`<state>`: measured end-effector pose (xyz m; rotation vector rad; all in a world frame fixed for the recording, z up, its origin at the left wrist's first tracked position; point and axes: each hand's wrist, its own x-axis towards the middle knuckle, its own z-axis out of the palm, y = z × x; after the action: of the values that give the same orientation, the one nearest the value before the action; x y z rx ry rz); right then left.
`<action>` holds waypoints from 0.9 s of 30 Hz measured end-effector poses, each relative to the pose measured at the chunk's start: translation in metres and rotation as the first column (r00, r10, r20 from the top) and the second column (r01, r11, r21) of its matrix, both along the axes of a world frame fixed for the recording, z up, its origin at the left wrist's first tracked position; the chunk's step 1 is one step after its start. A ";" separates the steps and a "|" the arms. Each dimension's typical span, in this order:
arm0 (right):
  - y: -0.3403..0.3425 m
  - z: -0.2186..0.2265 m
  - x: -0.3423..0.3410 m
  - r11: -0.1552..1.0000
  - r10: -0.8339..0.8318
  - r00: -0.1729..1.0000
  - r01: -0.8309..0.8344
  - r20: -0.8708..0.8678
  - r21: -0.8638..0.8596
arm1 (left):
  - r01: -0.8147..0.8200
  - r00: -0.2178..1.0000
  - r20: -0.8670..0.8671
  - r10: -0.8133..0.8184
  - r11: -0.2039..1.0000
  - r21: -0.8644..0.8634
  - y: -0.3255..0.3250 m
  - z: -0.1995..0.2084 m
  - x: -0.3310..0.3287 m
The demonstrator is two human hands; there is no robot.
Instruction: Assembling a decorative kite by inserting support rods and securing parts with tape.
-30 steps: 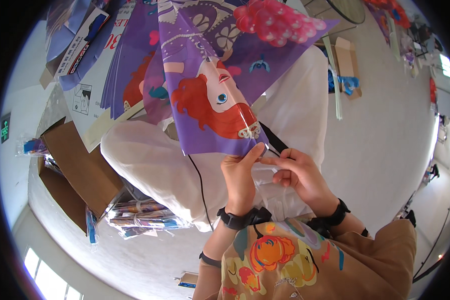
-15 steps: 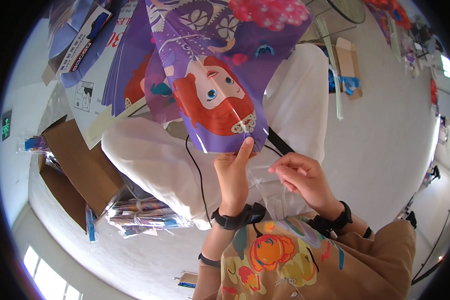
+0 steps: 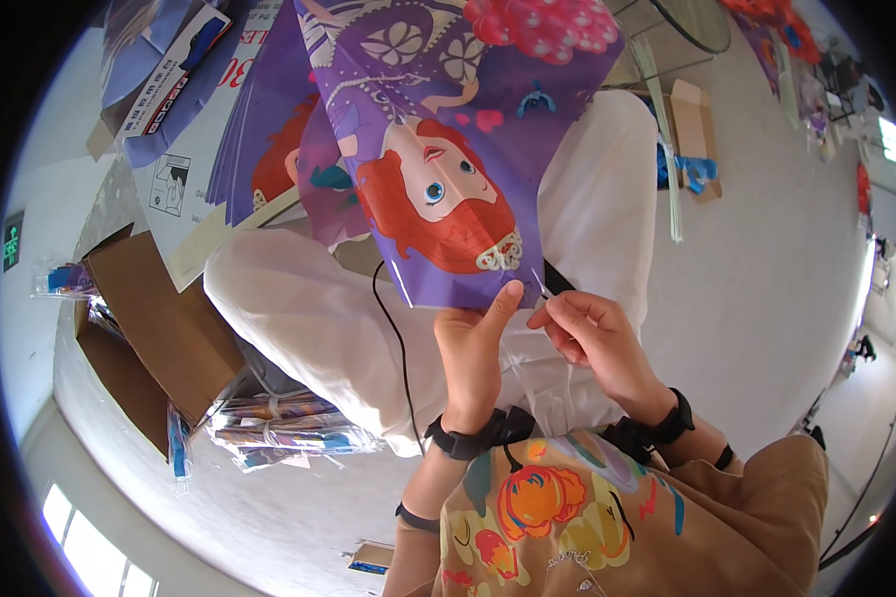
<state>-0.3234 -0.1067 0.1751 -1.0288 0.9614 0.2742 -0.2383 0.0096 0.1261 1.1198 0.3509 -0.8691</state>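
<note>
A purple printed plastic sheet [image 3: 448, 234] with an upside-down red-haired cartoon figure spreads over my lap. My left hand [image 3: 473, 348] is closed on its near edge, thumb on top and fingers underneath. At the sheet's near right corner, my right hand [image 3: 597, 338] has its thumb and forefinger pinched together. Whatever lies between those fingertips is too small to make out. A thin pale strand seems to hang below that hand. More purple printed sheets [image 3: 269, 164] lie stacked beyond my left knee.
An open brown cardboard box [image 3: 159, 333] stands to the left, with plastic-wrapped bundles [image 3: 294, 428] beside it. White printed cardboard [image 3: 174, 229] lies at far left. Thin pale rods [image 3: 664, 149] and a small box with blue pieces [image 3: 695, 139] are at far right. A black cable [image 3: 396, 348] crosses my lap.
My left hand and the sheet have shifted slightly right. My right hand has moved up to the sheet's near right corner, its fingertips now at the edge.
</note>
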 end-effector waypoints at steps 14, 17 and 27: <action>0.005 -0.016 0.006 0.981 -0.192 0.981 0.191 0.031 0.012 | 0.060 0.998 -0.015 -0.060 0.998 0.002 -0.005 -0.001 -0.002; 0.008 -0.017 0.011 0.966 -0.260 0.965 0.260 0.030 0.013 | 0.042 0.998 -0.037 -0.042 0.999 0.017 -0.001 -0.004 -0.005; -0.003 -0.010 0.000 0.940 -0.296 0.944 0.261 0.147 0.219 | 0.055 0.984 0.163 -0.064 0.997 0.063 0.007 0.019 -0.011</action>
<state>-0.3230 -0.1094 0.1652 -0.7112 0.8860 0.0373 -0.2492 0.0166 0.1455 1.2527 0.2072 -0.8160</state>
